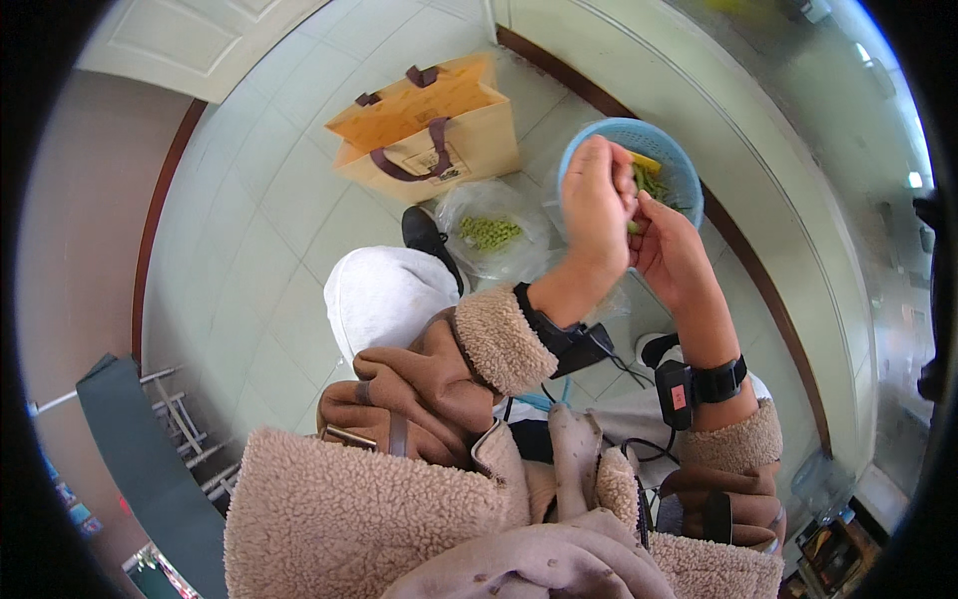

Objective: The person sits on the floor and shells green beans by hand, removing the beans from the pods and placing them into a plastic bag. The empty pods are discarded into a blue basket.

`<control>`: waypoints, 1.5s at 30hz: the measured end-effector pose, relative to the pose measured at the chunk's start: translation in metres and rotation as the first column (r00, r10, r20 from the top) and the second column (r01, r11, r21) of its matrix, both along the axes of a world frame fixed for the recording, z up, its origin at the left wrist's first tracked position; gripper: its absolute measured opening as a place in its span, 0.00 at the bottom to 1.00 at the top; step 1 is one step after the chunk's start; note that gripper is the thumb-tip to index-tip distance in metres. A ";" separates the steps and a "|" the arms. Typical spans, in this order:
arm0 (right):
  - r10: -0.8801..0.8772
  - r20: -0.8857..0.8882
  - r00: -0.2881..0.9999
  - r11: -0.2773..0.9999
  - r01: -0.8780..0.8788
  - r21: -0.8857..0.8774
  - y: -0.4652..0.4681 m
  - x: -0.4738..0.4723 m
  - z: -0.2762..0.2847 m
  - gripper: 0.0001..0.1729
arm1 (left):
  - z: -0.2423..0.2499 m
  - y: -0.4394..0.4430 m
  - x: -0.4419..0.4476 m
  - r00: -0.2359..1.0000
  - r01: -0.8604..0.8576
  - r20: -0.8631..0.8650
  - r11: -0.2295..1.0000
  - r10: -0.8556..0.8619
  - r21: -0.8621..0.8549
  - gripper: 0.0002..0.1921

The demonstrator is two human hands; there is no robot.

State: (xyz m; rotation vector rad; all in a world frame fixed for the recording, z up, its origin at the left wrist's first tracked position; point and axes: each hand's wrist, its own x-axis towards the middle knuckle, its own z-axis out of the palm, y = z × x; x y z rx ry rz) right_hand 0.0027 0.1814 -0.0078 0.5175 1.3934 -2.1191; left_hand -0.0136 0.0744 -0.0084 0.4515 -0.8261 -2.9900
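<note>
Both my hands meet over a blue plastic basket (pixel 686 166) lined with clear plastic. Inside it lie green bean pods (pixel 650 182) and a yellow item (pixel 645 162). My left hand (pixel 596 191) has its fingers curled at the basket's near side; what they hold is hidden. Between the thumb and fingers of my right hand (pixel 668 251) is a small piece of green pod (pixel 634 227). Left of the hands, a clear plastic bag (pixel 528 251) stands open on the floor with shelled green beans or peas (pixel 490 233) in it.
A cream paper bag (pixel 479 138) with dark handles stands on the tiled floor beyond the plastic bag. My shoe (pixel 428 233) is beside the plastic bag. A pale cabinet or wall base (pixel 737 161) runs along the right. Black cables (pixel 651 448) hang near my lap.
</note>
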 end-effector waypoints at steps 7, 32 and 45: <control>0.019 -0.194 0.981 0.994 0.004 0.113 0.020 0.012 0.004 0.06 | -0.018 0.013 -0.008 0.999 0.047 -0.004 0.998 -0.047 0.052 0.14; 0.366 -0.617 0.697 0.472 0.432 0.769 0.064 0.029 -0.021 0.09 | -0.043 0.041 0.003 0.801 0.585 0.164 0.693 -0.576 -0.422 0.07; 0.607 -0.596 0.526 0.187 0.635 0.750 0.069 0.029 -0.017 0.08 | -0.037 0.034 0.001 0.733 0.663 0.176 0.632 -0.657 -0.401 0.05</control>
